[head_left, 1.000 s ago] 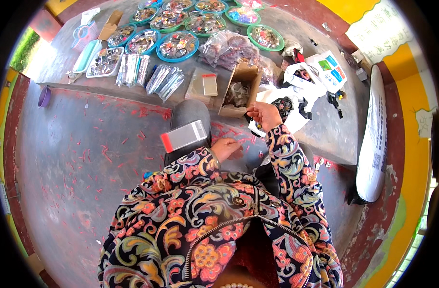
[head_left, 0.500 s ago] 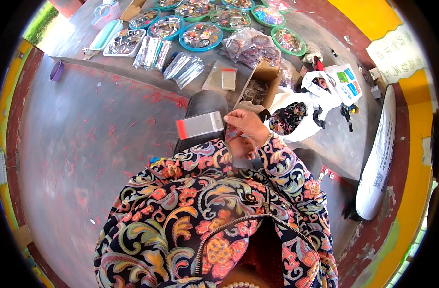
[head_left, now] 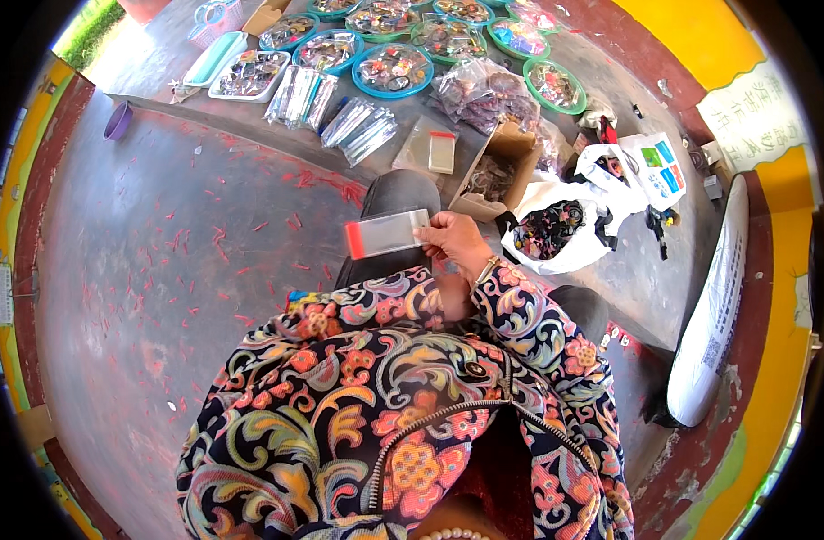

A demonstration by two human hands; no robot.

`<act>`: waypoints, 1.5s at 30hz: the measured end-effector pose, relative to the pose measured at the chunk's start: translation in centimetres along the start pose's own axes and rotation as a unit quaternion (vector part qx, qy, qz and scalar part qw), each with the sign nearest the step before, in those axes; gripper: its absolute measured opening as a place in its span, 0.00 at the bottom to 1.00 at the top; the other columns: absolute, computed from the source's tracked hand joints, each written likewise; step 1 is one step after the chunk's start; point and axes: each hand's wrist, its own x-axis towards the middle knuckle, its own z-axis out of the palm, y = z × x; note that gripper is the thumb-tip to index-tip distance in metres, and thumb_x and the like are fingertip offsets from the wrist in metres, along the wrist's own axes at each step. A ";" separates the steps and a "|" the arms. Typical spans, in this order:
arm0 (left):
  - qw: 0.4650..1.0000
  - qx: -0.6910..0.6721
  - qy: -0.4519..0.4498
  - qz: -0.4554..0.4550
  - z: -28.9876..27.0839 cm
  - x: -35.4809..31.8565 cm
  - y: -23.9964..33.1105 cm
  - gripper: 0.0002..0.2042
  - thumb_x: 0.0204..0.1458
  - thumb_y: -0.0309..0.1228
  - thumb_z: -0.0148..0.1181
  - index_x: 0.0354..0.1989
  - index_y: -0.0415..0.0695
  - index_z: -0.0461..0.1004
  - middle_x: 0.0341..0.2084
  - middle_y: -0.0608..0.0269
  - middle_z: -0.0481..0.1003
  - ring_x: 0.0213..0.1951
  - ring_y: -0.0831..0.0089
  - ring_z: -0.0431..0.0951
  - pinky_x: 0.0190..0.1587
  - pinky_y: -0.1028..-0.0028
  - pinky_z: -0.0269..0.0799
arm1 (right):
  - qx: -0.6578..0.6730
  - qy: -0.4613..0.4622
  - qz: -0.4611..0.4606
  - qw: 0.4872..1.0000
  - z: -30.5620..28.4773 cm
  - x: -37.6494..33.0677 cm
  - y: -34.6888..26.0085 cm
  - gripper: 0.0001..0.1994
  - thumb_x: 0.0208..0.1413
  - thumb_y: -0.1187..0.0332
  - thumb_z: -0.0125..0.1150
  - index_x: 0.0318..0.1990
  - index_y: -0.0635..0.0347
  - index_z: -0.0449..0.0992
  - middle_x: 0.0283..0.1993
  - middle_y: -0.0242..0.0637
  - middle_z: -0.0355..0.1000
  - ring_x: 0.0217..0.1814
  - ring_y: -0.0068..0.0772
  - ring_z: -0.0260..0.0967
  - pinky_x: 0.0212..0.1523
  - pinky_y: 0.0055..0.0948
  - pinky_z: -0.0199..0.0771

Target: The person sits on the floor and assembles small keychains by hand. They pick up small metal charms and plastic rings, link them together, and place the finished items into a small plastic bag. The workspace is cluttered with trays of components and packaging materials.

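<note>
A flat sheaf of clear plastic bags (head_left: 385, 235) with a red strip along its left end lies across my left knee (head_left: 401, 193). My right hand (head_left: 461, 243) pinches the right end of these bags between thumb and fingers. Below it, close to my right wrist, is my left hand (head_left: 453, 297), smeared by motion, with its fingers not clearly visible. Whether the left hand holds anything cannot be made out.
Ahead stand an open cardboard box (head_left: 498, 171), a white sack (head_left: 549, 229) with dark small items, and another clear bag stack (head_left: 441, 153). Farther off are blue and green baskets (head_left: 392, 70) of packed goods and bundles of slim packets (head_left: 358, 132). Red scraps litter the floor.
My right hand's fingertips have come onto the right end of the bags, which tilt slightly. My left hand has shifted and become blurred. The whole view has moved a little.
</note>
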 end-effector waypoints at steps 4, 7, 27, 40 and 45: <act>0.964 0.219 0.097 0.117 -3.2 -5.3 2.8 0.09 0.45 0.33 0.50 0.26 0.41 0.73 0.21 0.54 0.72 0.28 0.60 0.73 0.31 0.68 0.69 | 0.006 -0.015 -0.013 1.000 -0.4 -0.1 0.1 0.09 0.44 0.67 0.61 0.28 0.64 0.72 0.20 0.30 0.68 0.18 0.17 0.64 0.18 0.15 0.62; 0.889 0.173 0.393 0.157 -6.0 -8.8 3.9 0.07 0.45 0.29 0.52 0.28 0.39 0.72 0.26 0.55 0.73 0.30 0.60 0.73 0.35 0.68 0.68 | 0.026 -0.023 0.000 0.999 -0.7 0.2 0.6 0.07 0.46 0.68 0.59 0.28 0.63 0.73 0.20 0.29 0.69 0.18 0.16 0.64 0.19 0.15 0.63; 0.856 0.348 0.380 -0.048 -6.0 -11.1 -1.0 0.29 0.46 0.34 0.54 0.57 0.43 0.53 0.56 0.47 0.50 0.57 0.54 0.52 0.57 0.63 0.48 | -0.115 0.098 -0.094 0.984 -0.7 -0.4 0.7 0.09 0.44 0.64 0.58 0.26 0.62 0.74 0.17 0.34 0.69 0.17 0.21 0.68 0.19 0.22 0.66; 0.871 0.277 0.405 -0.021 -5.9 -10.5 -2.6 0.37 0.44 0.32 0.55 0.60 0.39 0.39 0.57 0.40 0.47 0.59 0.50 0.48 0.58 0.63 0.47 | -0.180 0.158 -0.161 0.957 -1.3 -0.2 1.3 0.11 0.46 0.62 0.55 0.29 0.59 0.77 0.16 0.39 0.69 0.19 0.30 0.69 0.26 0.26 0.68; 0.867 0.276 0.414 -0.004 -5.8 -10.0 -2.7 0.38 0.43 0.31 0.56 0.59 0.37 0.39 0.57 0.45 0.48 0.59 0.52 0.49 0.58 0.64 0.47 | -0.036 0.105 -0.096 0.989 -2.8 -1.6 -0.3 0.11 0.49 0.65 0.54 0.28 0.65 0.76 0.20 0.35 0.71 0.19 0.21 0.68 0.22 0.19 0.66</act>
